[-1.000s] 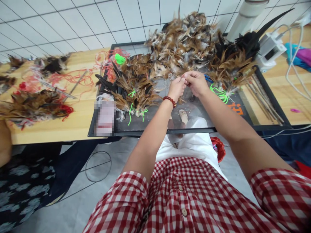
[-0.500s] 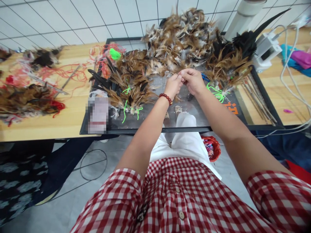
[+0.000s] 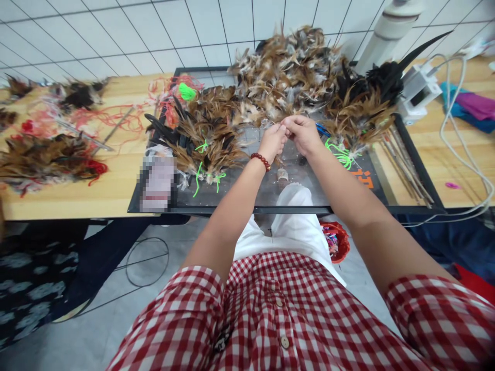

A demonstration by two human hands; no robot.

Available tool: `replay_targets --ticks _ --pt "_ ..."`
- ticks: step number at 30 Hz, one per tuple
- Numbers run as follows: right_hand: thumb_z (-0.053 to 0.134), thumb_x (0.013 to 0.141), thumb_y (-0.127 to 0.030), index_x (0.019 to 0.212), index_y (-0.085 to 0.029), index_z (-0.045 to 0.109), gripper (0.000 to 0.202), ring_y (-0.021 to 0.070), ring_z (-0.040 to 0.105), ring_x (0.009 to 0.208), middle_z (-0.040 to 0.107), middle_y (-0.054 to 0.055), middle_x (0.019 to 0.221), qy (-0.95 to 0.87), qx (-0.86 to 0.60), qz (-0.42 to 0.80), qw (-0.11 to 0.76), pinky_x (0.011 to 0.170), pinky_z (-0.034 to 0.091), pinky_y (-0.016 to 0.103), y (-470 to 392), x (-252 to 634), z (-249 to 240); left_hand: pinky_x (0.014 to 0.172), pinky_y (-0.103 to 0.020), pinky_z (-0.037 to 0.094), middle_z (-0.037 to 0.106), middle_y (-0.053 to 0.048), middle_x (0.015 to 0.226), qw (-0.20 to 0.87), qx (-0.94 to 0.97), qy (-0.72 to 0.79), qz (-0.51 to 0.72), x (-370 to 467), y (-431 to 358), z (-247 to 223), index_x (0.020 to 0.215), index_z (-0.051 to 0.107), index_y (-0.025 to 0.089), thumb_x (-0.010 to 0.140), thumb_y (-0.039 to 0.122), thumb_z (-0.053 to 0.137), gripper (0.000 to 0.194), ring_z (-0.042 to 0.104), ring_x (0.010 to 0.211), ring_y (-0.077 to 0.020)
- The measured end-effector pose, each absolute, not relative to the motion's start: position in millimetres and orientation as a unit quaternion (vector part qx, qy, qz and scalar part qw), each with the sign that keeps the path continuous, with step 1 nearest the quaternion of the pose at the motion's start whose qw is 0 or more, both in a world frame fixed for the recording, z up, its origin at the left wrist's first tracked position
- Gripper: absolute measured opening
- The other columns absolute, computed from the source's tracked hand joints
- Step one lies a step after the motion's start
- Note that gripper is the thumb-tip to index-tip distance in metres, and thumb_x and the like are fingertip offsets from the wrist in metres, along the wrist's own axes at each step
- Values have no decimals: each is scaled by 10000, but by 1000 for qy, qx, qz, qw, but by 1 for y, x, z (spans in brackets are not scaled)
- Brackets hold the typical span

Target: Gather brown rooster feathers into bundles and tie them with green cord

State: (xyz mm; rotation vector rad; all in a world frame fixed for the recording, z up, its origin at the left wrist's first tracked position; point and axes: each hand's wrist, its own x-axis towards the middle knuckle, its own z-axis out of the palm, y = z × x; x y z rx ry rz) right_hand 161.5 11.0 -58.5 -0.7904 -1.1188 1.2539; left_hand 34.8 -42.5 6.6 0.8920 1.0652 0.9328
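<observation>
Over the dark glass-topped tray, my left hand [image 3: 273,142], with a red bead bracelet at the wrist, is closed in a pinch. Brown feather tips [image 3: 279,159] poke out beneath its fingers. My right hand [image 3: 303,135] meets it fingertip to fingertip, also pinched; what lies between those fingertips is too small to make out. Just beyond both hands rises a large heap of loose brown and white feathers [image 3: 290,72]. To the left lie feather bunches [image 3: 209,123] tied with bright green string. Another brown and black bunch [image 3: 359,113] sits right of my right hand, above loose green string [image 3: 342,154].
A black-framed tray [image 3: 232,210] edges the work area. Thin sticks [image 3: 410,165] lie at its right. A white charger [image 3: 419,93] with cables stands farther right. On the left table are red string [image 3: 119,121] and feathers [image 3: 42,159]. A red basket [image 3: 336,242] is below.
The view has shifted slightly. My hands stay together in nearly the same pinch, with the fingertips a little closer.
</observation>
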Motion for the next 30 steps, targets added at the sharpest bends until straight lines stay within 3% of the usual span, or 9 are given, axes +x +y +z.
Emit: replay_targets --ticks 3,9,14,17,22,25,30 --pt "1035 529 -612 729 -211 734 540 80 520 607 603 -51 641 -462 -342 553 604 572 496 224 9 163 -55 471 -166 134 371 86 604 678 395 460 415 33 -43 5 831 515 185 1104 283 520 291 239 429 -5" --pt "1001 683 -509 763 -201 696 441 49 471 548 555 -75 600 -419 -347 592 595 544 461 183 3 159 -45 430 -152 127 360 100 560 685 352 432 470 28 -39 2 855 578 188 999 407 731 304 235 415 3" --pt "954 753 -525 791 -236 605 455 60 455 554 500 -92 624 -371 -362 578 630 573 472 202 8 168 -49 408 -167 181 358 110 544 624 284 424 591 10 -22 1 973 661 207 992 461 729 263 257 396 -13" --pt "899 805 -563 770 -247 570 457 93 484 600 488 -77 640 -384 -379 554 634 618 491 235 8 180 -47 430 -175 249 426 98 563 591 262 421 636 1 -12 -1 927 667 205 1018 376 697 196 300 405 -19" --pt "996 630 -517 748 -224 652 467 99 506 608 583 -50 664 -462 -360 578 569 587 465 255 -7 179 -32 577 -156 424 597 56 612 611 354 423 568 5 -13 -7 738 655 164 953 156 743 232 546 540 -33" --pt "992 581 -625 752 -209 705 534 103 512 570 603 -36 632 -513 -366 533 564 535 425 264 -15 165 -26 640 -173 483 645 34 630 640 415 407 503 11 -21 -8 695 633 151 941 234 784 300 598 583 -53" --pt "922 582 -760 733 -212 735 600 124 512 530 579 -44 553 -553 -388 464 574 534 458 302 -18 154 -26 581 -172 490 609 49 611 704 399 403 428 11 -34 2 817 601 164 1028 417 677 338 584 524 -59"
